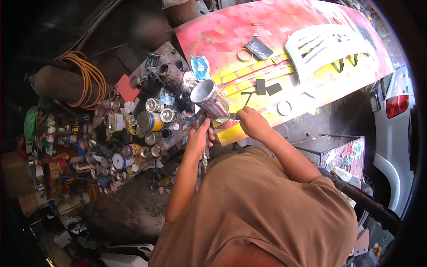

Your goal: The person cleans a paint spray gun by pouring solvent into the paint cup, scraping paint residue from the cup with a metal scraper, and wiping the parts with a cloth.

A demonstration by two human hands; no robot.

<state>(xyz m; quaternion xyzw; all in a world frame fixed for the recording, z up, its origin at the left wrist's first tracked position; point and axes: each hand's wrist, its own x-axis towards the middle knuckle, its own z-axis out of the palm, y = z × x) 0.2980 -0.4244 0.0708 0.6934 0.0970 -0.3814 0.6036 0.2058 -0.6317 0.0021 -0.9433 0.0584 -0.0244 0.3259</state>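
My left hand (199, 139) is wrapped round the grip of a paint spray gun, with a hose fitting (205, 162) hanging below it. A silvery, paint-stained metal cup (215, 104) sits tilted on the gun, its open mouth facing up and left. My right hand (254, 123) is closed at the right of the cup's base, its fingertips pinched at the gun. What they grip is hidden. Just above that hand a thin dark T-shaped piece (249, 94) shows against the board; I cannot tell whether the hand touches it.
A pink-and-yellow painted board (231, 31) carries a white slotted panel (329, 42), tape rolls (283, 108) and dark sanding blocks (260, 86). Paint cans (149, 121) crowd the left bench. Further out are a tank (53, 84) with an orange hose (91, 75) and a white car (391, 138).
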